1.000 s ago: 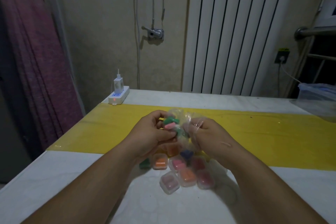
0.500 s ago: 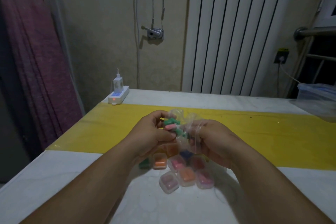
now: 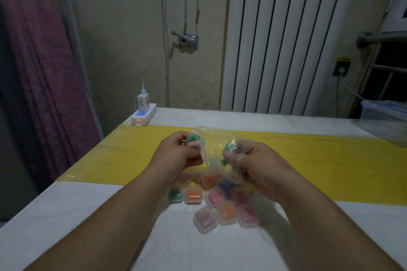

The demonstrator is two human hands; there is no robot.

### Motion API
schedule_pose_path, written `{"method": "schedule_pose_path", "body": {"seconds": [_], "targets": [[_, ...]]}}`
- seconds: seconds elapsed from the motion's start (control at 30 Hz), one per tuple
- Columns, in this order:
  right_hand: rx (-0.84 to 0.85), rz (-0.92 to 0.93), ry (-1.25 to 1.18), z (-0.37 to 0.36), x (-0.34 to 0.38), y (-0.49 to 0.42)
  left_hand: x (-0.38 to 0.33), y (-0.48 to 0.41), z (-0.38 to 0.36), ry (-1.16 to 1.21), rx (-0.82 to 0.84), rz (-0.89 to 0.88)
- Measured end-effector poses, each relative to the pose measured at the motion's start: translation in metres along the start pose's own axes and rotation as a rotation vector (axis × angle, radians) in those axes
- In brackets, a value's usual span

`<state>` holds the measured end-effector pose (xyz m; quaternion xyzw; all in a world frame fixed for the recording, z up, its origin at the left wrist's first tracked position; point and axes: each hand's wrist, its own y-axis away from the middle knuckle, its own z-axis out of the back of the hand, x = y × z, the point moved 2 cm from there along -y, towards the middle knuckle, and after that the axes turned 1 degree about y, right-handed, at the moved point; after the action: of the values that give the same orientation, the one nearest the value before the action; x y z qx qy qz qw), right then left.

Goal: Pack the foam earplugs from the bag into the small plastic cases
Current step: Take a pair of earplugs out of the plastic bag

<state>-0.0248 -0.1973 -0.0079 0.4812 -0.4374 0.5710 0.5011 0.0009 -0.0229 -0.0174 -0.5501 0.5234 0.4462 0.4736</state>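
Nearest, on the white tabletop (image 3: 77, 222), a cluster of small clear square plastic cases (image 3: 220, 207) holding coloured foam lies at 6 o'clock of both hands. Left hand (image 3: 178, 158) curls round green and pink foam earplugs (image 3: 193, 142) at the 9 o'clock edge of the crumpled clear plastic bag (image 3: 212, 149); right hand (image 3: 262, 165) grips its 3 o'clock side. Farther, 11 o'clock: white power strip (image 3: 144, 115).
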Motion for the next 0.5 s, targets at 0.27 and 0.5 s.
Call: {"method": "schedule_pose_path", "body": {"seconds": [0.27, 0.5], "targets": [[-0.191, 0.083, 0.237, 0.020, 0.002, 0.000, 0.007, -0.015, 0.023, 0.015, -0.295, 0.012], [-0.220, 0.067, 0.298, 0.019, 0.001, 0.000, 0.011, -0.015, 0.035, -0.289, -0.394, 0.118]]}}
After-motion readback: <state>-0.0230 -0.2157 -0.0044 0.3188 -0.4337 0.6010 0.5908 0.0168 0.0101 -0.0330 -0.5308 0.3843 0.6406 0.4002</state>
